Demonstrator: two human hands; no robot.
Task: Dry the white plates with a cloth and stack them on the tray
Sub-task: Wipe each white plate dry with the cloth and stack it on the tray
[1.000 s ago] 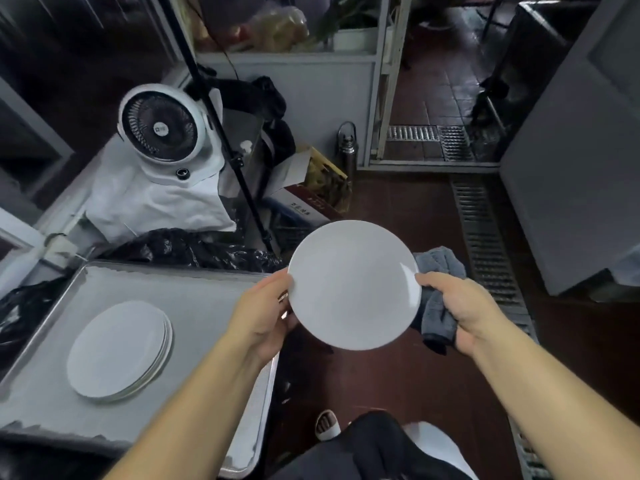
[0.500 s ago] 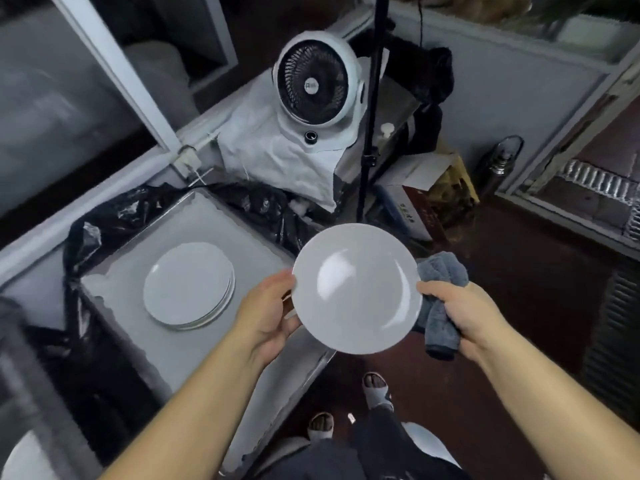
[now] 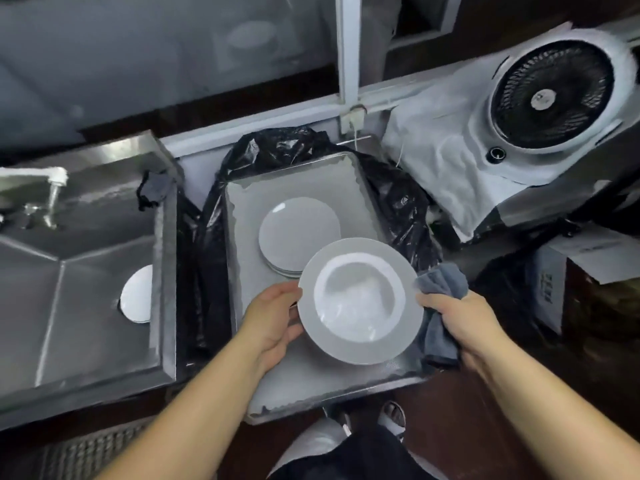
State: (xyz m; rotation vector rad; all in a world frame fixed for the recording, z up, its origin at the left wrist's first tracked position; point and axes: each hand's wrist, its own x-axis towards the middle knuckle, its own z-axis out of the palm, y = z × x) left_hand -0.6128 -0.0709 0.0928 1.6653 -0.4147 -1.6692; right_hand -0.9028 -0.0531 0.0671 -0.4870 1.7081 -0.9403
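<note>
White plate (image 3: 360,301) held over tray (image 3: 242,209) near edge, beside stack (image 3: 299,233). Left hand (image 3: 273,318) pinches rim; right hand (image 3: 464,318) grips rim through cloth (image 3: 441,282). Risk, I judge: damp rim slips, chipping stack; cloth trapped beneath.

A stainless steel sink (image 3: 79,292) filled the left of the frame, with a tap (image 3: 52,188) at its upper left and a dark rag (image 3: 154,188) on its back corner. A white fan (image 3: 554,95) sat at the upper right on white sheeting (image 3: 446,168). A black plastic bag (image 3: 398,199) lay crumpled in the centre. A cardboard box (image 3: 595,282) stood at the right edge. A window frame post (image 3: 348,53) rose at the top centre.
</note>
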